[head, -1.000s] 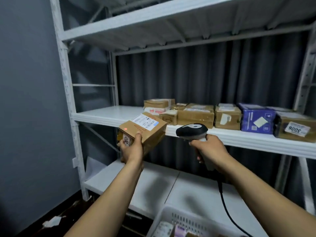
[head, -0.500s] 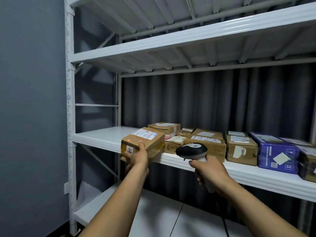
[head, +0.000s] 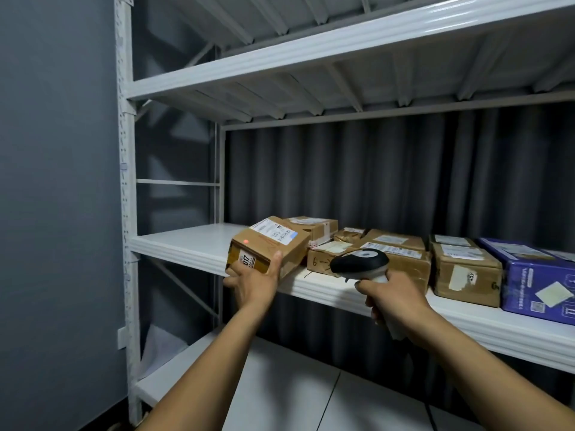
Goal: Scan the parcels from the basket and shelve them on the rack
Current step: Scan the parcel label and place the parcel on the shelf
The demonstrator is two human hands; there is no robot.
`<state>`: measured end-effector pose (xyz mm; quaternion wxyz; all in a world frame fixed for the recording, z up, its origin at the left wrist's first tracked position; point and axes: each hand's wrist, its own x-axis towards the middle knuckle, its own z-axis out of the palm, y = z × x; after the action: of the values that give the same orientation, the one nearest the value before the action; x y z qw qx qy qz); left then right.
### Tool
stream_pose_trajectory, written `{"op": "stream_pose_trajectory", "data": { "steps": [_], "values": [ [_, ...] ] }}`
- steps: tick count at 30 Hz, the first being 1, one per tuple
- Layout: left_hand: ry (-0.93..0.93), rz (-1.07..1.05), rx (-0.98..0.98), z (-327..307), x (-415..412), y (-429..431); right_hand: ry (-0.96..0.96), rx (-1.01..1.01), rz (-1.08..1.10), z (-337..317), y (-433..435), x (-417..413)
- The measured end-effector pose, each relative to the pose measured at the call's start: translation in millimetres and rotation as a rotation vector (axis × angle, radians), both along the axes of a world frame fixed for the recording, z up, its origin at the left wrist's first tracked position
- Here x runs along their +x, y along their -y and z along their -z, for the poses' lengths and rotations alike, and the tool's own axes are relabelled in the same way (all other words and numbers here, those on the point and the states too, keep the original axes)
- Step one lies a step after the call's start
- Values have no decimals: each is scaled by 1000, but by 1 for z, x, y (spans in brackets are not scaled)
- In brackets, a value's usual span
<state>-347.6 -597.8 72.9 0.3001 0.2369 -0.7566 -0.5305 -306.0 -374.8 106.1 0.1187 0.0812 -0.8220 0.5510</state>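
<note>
My left hand (head: 253,283) grips a small brown cardboard parcel (head: 269,244) by its near end, tilted, at the front edge of the white middle shelf (head: 183,245). The parcel has a white shipping label on top, a "017" sticker on its front face and a red scanner dot on its top. My right hand (head: 393,301) holds a black and white handheld scanner (head: 361,262), its head pointing left toward the parcel. The basket is out of view.
Several brown parcels (head: 395,255) and a blue box (head: 538,279) sit in a row along the middle shelf, right of the held parcel. The shelf's left end is bare. An upper shelf (head: 311,54) and lower shelf (head: 280,377) belong to the same white rack. A grey wall is at left.
The parcel has risen and moved forward onto the middle shelf's edge beside the other parcels. The scanner followed. The view lifted, so the basket left the frame.
</note>
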Motion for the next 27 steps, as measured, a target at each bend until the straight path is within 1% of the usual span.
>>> {"op": "stream_pose_trajectory", "data": {
  "steps": [3, 7, 12, 13, 17, 19, 24, 27],
  "values": [
    [42, -18, -6, 2, -3, -2, 11, 28, -9, 3, 0, -4],
    [96, -20, -233, 7, -4, -6, -2, 56, -6, 4, -5, -8],
    [62, -111, -430, 19, -19, 9, -20, 28, 20, 5, -12, -16],
    [42, -101, -425, 20, -24, 14, -19, 26, 27, 5, -14, -18],
    [-75, -2, -281, 17, -41, 31, -14, 23, 53, 7, -20, -30],
    [-112, 33, -269, 15, -48, 35, -7, 26, 62, 7, -22, -35],
    [-38, -13, -312, 11, -57, 31, -7, 40, 54, 6, -19, -46],
    [-26, 11, -338, 10, -65, 15, -7, 62, 57, 8, -17, -53]
  ]
}}
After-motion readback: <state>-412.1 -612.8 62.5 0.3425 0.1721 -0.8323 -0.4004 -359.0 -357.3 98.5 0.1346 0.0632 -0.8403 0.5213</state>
